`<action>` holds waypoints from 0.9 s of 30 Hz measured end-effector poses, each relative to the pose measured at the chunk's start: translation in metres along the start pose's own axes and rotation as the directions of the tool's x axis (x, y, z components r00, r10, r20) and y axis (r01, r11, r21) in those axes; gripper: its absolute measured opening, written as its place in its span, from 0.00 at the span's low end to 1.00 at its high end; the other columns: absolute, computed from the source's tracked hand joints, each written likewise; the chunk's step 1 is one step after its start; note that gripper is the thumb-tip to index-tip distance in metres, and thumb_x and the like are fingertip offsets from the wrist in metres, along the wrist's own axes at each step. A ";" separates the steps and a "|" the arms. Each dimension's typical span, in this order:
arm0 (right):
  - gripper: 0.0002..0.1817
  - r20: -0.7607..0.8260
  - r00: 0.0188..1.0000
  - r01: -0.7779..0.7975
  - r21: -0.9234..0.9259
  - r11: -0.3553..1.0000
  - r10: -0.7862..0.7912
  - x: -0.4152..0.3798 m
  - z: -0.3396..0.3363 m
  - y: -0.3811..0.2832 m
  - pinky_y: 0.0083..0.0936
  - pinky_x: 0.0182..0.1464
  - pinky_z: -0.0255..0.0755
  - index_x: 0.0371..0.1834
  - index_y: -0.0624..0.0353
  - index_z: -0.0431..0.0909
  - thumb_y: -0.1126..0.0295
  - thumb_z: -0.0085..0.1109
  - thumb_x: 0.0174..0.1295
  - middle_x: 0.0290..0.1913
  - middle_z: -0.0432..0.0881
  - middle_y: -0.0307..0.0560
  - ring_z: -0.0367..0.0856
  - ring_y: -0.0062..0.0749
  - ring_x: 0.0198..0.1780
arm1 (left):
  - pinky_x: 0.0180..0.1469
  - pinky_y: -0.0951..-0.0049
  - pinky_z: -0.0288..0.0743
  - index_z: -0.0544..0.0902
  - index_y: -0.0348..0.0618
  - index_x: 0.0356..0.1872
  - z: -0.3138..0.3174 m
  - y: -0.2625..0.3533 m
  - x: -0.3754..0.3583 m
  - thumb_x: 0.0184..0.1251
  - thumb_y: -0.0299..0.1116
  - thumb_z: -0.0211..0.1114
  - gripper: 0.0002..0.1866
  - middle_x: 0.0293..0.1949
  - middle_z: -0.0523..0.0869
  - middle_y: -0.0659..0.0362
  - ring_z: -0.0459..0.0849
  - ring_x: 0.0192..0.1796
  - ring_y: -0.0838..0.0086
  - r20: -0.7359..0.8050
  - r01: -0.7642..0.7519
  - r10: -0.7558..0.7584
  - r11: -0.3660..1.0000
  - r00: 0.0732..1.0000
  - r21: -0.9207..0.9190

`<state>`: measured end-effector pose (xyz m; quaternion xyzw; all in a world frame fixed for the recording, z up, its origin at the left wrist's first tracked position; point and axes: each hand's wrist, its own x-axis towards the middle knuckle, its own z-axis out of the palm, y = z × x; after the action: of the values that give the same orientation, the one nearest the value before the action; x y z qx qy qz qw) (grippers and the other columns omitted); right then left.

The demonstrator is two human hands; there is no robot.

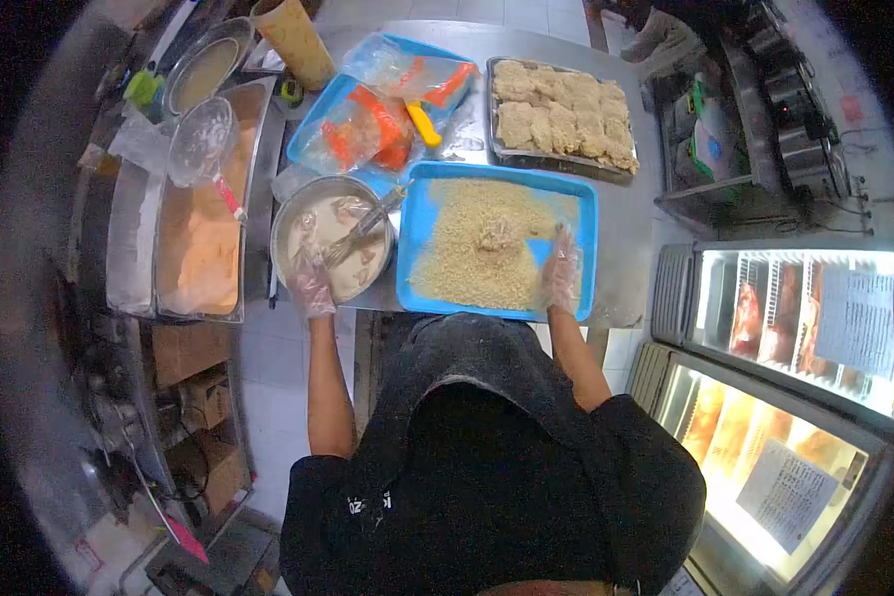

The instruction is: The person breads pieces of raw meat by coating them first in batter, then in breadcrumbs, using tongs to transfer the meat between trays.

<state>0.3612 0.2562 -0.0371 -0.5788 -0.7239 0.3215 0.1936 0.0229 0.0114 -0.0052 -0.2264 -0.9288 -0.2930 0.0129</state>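
Observation:
My left hand, in a clear plastic glove, reaches over the near rim of a round metal bowl of pale batter. Its fingers stretch into the bowl, their tips smeared with batter. Pieces of meat lie in the batter, and a whisk leans on the bowl's right side. My right hand, gloved too, rests open at the right side of a blue tray of breadcrumbs. One crumb-covered piece of meat lies in the middle of the crumbs, left of this hand.
Behind stands a tray of breaded pieces. Beside it, another blue tray holds plastic bags and a yellow-handled tool. At left are a pan of orange-tan powder and a strainer. Lit fridges stand at right.

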 end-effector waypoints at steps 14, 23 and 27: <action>0.32 -0.101 0.850 0.489 -0.217 0.845 -0.517 0.021 0.045 0.026 0.40 0.55 0.62 0.58 0.64 0.63 0.61 0.58 0.51 0.48 0.74 0.60 0.72 0.52 0.49 | 0.44 0.67 0.72 0.78 0.41 0.46 0.039 -0.048 0.008 0.60 0.37 0.58 0.16 0.39 0.82 0.51 0.80 0.41 0.61 -0.139 -0.266 0.265 0.964 0.954 0.006; 0.20 0.196 0.977 0.025 0.275 0.961 -0.082 0.100 0.033 0.014 0.23 0.43 0.75 0.51 0.64 0.70 0.68 0.58 0.55 0.46 0.78 0.50 0.79 0.37 0.37 | 0.50 0.64 0.72 0.76 0.41 0.50 0.001 -0.002 -0.004 0.53 0.38 0.64 0.22 0.44 0.80 0.48 0.79 0.47 0.58 -0.052 -0.020 0.002 0.934 0.999 -0.357; 0.36 0.314 0.902 0.356 -0.152 0.922 -0.296 0.068 0.033 -0.001 0.36 0.60 0.58 0.60 0.65 0.60 0.60 0.61 0.49 0.62 0.57 0.61 0.56 0.47 0.62 | 0.48 0.63 0.72 0.78 0.40 0.46 0.002 -0.008 -0.003 0.51 0.36 0.65 0.20 0.42 0.81 0.48 0.79 0.44 0.57 -0.029 0.018 -0.026 0.963 0.999 -0.268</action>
<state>0.3218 0.3133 -0.0662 -0.4133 -0.8605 0.2875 0.0777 0.0228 0.0055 -0.0115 -0.2111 -0.8828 -0.4196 -0.0062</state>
